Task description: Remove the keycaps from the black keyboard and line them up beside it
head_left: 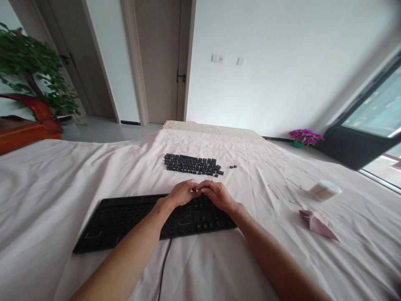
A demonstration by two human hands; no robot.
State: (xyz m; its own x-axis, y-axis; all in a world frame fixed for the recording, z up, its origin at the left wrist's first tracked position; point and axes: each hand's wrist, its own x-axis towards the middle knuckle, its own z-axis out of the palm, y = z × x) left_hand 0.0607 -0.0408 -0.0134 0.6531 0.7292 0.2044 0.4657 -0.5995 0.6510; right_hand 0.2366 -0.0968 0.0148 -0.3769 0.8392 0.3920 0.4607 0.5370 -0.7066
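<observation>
A black keyboard (131, 221) lies on the cloth. Over its left and middle parts the keycaps are off; keys (208, 223) still sit at its right end. Above the upper right part, my left hand (182, 193) and my right hand (219, 195) meet at the fingertips. From my right fingers stands a thin wire loop (208, 180), apparently a wire keycap puller. The left fingers are pinched together, and whatever is between them is hidden. Loose black keycaps (191, 165) lie in rows beyond the hands, with a few small ones (233, 167) to their right.
A pale flowered cloth (266, 259) covers the surface. On the right are a tub of cotton swabs (325, 190), loose swabs (273, 191) and a folded pink cloth (318, 225). The keyboard's cable (164, 267) runs toward me. Doors and a wall stand beyond.
</observation>
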